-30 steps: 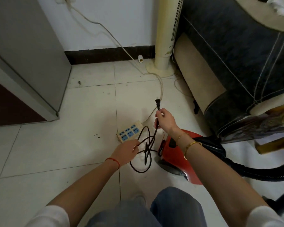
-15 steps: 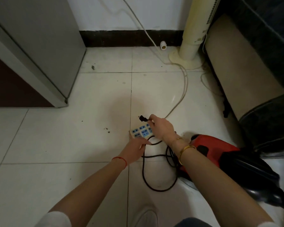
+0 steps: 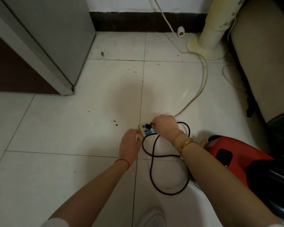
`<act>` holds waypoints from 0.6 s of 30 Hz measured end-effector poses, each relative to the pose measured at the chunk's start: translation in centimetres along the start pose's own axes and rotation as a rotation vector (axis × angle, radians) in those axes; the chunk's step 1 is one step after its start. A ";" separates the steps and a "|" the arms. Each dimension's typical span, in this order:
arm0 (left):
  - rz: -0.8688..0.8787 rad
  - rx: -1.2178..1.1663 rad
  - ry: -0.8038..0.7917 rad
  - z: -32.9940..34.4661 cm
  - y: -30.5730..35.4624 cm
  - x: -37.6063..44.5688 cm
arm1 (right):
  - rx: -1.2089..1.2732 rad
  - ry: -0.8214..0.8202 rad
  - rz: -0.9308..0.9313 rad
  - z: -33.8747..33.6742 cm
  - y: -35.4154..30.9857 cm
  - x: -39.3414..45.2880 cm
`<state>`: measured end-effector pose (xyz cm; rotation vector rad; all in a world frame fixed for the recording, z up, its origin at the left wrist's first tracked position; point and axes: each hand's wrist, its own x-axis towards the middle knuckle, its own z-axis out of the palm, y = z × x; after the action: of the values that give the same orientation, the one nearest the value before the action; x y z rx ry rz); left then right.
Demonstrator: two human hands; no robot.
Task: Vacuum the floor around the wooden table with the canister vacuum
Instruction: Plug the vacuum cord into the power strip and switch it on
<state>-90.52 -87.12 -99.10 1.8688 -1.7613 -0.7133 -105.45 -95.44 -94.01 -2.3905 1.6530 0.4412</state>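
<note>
The red and black canister vacuum (image 3: pixel 236 154) lies on the tiled floor at the lower right, partly behind my right forearm. Its black power cord (image 3: pixel 152 169) loops across the tiles. My right hand (image 3: pixel 166 126) pinches the black plug (image 3: pixel 148 126) and holds it on the blue face of the cream power strip (image 3: pixel 145 131). My left hand (image 3: pixel 129 143) rests against the strip's left end, fingers bent over its edge. The wooden table is out of view.
A grey cabinet (image 3: pixel 44 38) stands at the upper left. A cream tower fan (image 3: pixel 210 36) sits by the dark baseboard, with a dark sofa (image 3: pixel 266 63) along the right. The strip's white cable (image 3: pixel 202 74) runs up toward the wall. Dirt specks (image 3: pixel 115 122) dot the tiles. My white shoe (image 3: pixel 154 218) shows at the bottom.
My right hand has brought the plug down from the air onto the power strip. My left hand let go of the cord and moved to the strip's left end. The view tilted down.
</note>
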 end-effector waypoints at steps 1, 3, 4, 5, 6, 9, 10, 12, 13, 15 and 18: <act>-0.021 0.026 -0.018 0.1 -0.3 0.5 | -0.031 -0.010 -0.020 0.1 -0.2 0.2; -0.037 0.056 -0.079 0.4 -0.6 1.5 | -0.095 -0.022 -0.055 0.3 -0.4 0.4; -0.034 0.063 -0.114 0.5 -0.6 2.0 | -0.125 -0.026 -0.069 0.4 -0.5 0.5; -0.028 0.072 -0.144 0.7 -0.7 2.4 | -0.155 -0.028 -0.085 0.4 -0.5 0.6; -0.022 0.084 -0.171 0.8 -0.7 2.8 | -0.182 -0.030 -0.101 0.4 -0.4 0.7; -0.014 0.113 -0.197 1.1 -0.8 3.6 | -0.251 -0.035 -0.156 0.0 -0.2 0.7; -0.011 0.118 -0.201 1.1 -0.9 3.8 | -0.267 -0.039 -0.174 -0.2 -0.2 0.6; 0.006 0.125 -0.222 1.0 -1.1 4.0 | -0.284 -0.052 -0.203 -0.6 -0.1 0.6; 0.018 0.127 -0.233 1.1 -1.2 4.2 | -0.297 -0.061 -0.212 -0.7 -0.2 0.6; 0.032 0.134 -0.245 1.0 -1.3 4.2 | -0.342 -0.080 -0.242 -1.3 -0.5 0.9; 0.058 0.155 -0.267 1.1 -1.3 4.3 | -0.403 -0.111 -0.300 -2.0 -1.3 1.5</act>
<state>-90.05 -91.32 -101.02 1.8828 -2.0824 -0.8592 -103.52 -96.98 -92.73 -2.7752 1.2208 0.9031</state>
